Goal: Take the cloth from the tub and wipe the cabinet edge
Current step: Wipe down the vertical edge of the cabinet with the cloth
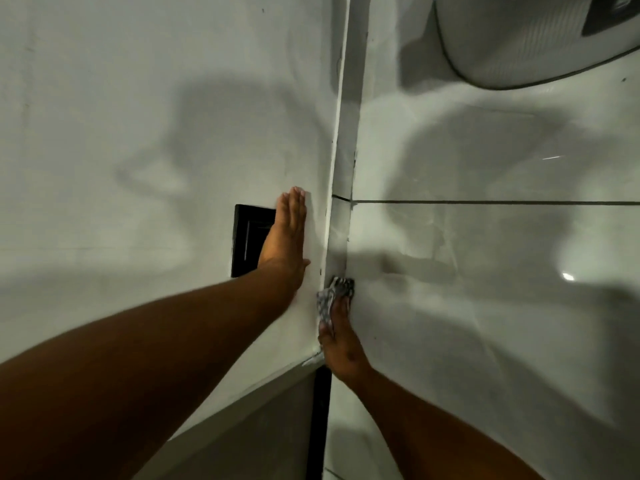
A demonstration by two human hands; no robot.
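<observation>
A white cabinet (173, 133) fills the left half of the view; its long edge (334, 188) runs from the top centre down to its corner near the bottom middle. My left hand (285, 237) lies flat on the cabinet face, fingers together, holding nothing. My right hand (341, 344) presses a grey-and-white patterned cloth (334, 294) against the cabinet edge, just above the corner. The cloth pokes out past my fingertips. A white tub (519, 39) shows at the top right on the floor.
A black rectangular recess (247, 237) sits in the cabinet face, partly behind my left hand. Glossy pale floor tiles (485, 254) with a dark grout line (495, 202) spread to the right. A dark gap (320, 420) runs below the cabinet corner.
</observation>
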